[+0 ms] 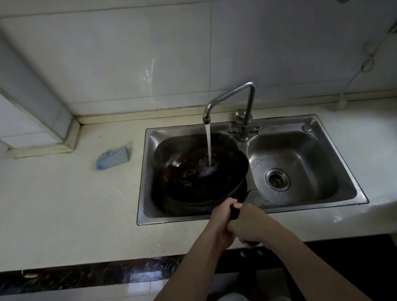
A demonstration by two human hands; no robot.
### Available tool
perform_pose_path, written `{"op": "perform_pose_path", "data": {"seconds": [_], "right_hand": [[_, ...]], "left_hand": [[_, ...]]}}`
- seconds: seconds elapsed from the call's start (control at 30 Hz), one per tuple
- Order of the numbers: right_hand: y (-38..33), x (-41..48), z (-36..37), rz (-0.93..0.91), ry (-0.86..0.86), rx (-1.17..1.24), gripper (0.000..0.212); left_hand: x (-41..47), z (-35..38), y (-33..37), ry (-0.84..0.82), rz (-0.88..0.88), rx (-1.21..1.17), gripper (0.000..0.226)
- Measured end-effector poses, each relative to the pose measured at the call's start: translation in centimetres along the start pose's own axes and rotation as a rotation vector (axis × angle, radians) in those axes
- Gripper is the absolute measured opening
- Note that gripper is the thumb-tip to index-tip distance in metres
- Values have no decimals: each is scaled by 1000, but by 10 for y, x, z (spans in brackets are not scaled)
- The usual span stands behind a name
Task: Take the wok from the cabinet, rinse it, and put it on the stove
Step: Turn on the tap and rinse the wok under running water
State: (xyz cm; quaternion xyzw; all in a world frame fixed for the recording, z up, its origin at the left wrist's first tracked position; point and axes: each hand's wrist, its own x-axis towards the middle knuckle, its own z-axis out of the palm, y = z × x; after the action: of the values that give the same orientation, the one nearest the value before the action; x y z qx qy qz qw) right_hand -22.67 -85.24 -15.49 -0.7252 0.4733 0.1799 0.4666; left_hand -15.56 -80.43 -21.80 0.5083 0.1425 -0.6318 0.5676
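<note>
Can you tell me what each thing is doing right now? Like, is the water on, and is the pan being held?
faucet: on, water running into the wok
wok: in the left sink basin, tilted, getting wet
left hand: shut around the wok handle
right hand: shut around the wok handle
right sink basin: holds nothing, drain open
blue cloth: lying crumpled on the counter, untouched

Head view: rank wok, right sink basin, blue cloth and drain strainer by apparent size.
1. wok and right sink basin: look about alike, and the wok is tilted, so no ranking between them
2. blue cloth
3. drain strainer: close to the cloth, looks slightly smaller
</note>
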Motion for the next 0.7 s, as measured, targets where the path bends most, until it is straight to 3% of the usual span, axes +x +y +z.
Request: {"op": "perform_pose_path", "data": {"seconds": [0.2,0.43,0.57,0.7], "right_hand": [[5,-2,-2,-94,121,-282,57],[31,-6,8,-148,261,-288,52],[44,-6,18,-176,331,-313,32],[54,0,29,-223,367,-279,28]], "left_hand": [[-5,10,-5,-111,-52,-24,32],[4,17,-17,-98,71,-28,38],[6,17,-19,-201,29,-173,40],[10,13,-22,-155,105,-154,36]]}}
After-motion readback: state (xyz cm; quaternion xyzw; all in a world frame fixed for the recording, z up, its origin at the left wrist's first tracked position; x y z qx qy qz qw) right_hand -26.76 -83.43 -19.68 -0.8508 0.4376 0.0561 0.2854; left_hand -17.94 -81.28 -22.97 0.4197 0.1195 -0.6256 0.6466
